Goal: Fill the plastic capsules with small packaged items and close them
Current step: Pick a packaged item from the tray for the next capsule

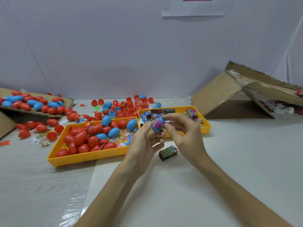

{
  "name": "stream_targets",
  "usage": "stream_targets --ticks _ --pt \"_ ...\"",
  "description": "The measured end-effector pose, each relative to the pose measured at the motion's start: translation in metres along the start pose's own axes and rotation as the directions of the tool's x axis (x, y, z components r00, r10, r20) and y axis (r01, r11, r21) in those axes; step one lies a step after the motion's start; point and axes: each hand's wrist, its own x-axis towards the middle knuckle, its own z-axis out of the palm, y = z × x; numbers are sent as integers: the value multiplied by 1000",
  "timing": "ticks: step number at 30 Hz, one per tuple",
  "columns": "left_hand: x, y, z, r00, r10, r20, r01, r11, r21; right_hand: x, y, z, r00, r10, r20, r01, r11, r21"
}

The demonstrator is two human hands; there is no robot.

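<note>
One capsule (155, 129), one packet (158, 124), two hands (143, 141) (184, 134)

Bright even light, soft shadows, wide-angle edge distortion.

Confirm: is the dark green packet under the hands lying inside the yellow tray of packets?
No, the dark green packet lies on the table in front of the yellow tray, outside its rim.

no text is legible: print on the small packets (191, 113) and the wall sheet (195, 7) is too blurred.
</note>
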Motion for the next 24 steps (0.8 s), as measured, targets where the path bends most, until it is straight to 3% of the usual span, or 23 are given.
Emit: stream_targets --ticks 10,24 --pt "-1 -3 -2 988 157 4 -157 985 68 2 1 -2 995 100 14 -101 983 153" --pt "-1 -2 -1 948 307 -79 -283 932 225 2 -4 -4 996 85 6 -84 986 147"
